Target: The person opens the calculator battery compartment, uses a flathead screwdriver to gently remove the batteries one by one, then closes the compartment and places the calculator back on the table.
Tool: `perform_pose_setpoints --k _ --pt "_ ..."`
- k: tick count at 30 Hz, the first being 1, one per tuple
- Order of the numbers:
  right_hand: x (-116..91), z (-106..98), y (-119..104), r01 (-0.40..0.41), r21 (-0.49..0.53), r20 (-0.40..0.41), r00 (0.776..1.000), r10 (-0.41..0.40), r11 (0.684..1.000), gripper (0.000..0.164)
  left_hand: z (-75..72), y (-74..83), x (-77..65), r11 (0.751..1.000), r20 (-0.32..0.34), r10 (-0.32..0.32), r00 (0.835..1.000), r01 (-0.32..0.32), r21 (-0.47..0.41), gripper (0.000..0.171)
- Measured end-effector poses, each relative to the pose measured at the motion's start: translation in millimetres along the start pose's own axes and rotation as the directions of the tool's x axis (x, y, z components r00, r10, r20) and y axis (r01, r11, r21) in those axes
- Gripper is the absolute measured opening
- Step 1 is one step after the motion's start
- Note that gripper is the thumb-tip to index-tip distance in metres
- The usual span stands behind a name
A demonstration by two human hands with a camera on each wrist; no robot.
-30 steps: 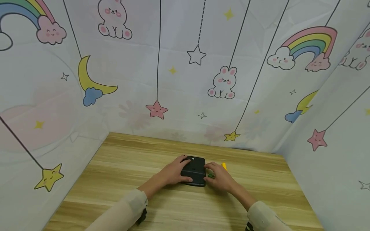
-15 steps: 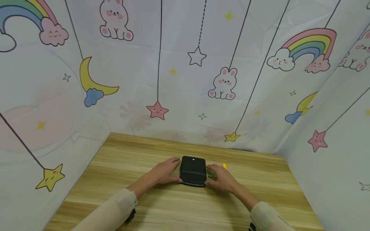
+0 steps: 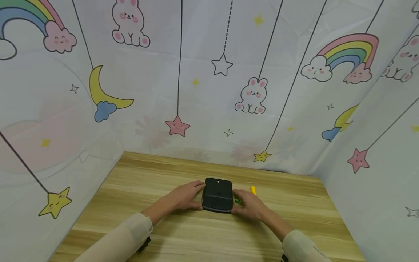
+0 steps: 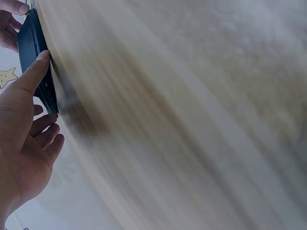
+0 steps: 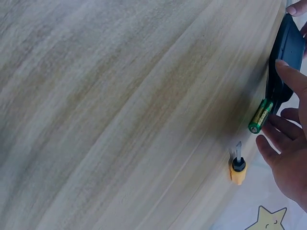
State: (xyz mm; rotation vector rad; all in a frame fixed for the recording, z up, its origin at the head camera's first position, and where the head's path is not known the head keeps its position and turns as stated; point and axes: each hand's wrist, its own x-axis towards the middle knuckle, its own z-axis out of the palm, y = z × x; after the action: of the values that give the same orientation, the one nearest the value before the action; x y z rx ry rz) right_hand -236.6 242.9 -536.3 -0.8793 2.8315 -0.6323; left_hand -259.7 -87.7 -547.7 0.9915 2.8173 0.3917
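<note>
A flat black device, with a stepped top face and a small pale dot near its far edge, lies on the wooden table in the head view. I cannot tell its exact kind. My left hand holds its left side, the thumb by the near corner and the fingers farther along. From the opposite side my right hand grips it likewise. In the left wrist view, the left thumb touches the edge of the device. Partly under my right hand lies a green battery, close against the device.
A screwdriver with a yellow handle lies beyond my right hand, its metal tip towards the battery. Printed fabric walls enclose the wooden table at the back and both sides.
My left hand has slid left off the top of the device to its side, uncovering the face. The right hand stays at the right edge; the device has hardly moved.
</note>
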Motion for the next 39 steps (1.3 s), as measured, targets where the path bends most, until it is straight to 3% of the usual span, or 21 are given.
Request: perform_pose_setpoints --k 18,25,32,39 --pt "-0.1 5.4 0.1 0.001 -0.117 0.033 0.999 0.003 0.993 0.079 4.6 -3.5 -0.5 0.998 -0.03 0.036 0.999 -0.035 0.046 0.085" --pt "-2.9 4.0 -0.4 0.072 -0.194 0.025 0.997 -0.068 0.978 0.078 5.5 -1.8 -0.1 0.996 -0.042 0.055 0.998 -0.052 0.07 0.083" --pt "-5.1 6.2 0.4 0.113 -0.244 0.03 0.994 -0.109 0.963 0.076 5.5 -1.8 -1.6 0.987 -0.052 0.101 0.994 -0.094 0.131 0.082" --pt "-7.0 7.3 0.8 0.092 -0.192 0.045 0.995 -0.085 0.977 0.079 8.0 -2.0 -1.0 0.951 -0.065 0.169 0.983 -0.146 0.274 0.083"
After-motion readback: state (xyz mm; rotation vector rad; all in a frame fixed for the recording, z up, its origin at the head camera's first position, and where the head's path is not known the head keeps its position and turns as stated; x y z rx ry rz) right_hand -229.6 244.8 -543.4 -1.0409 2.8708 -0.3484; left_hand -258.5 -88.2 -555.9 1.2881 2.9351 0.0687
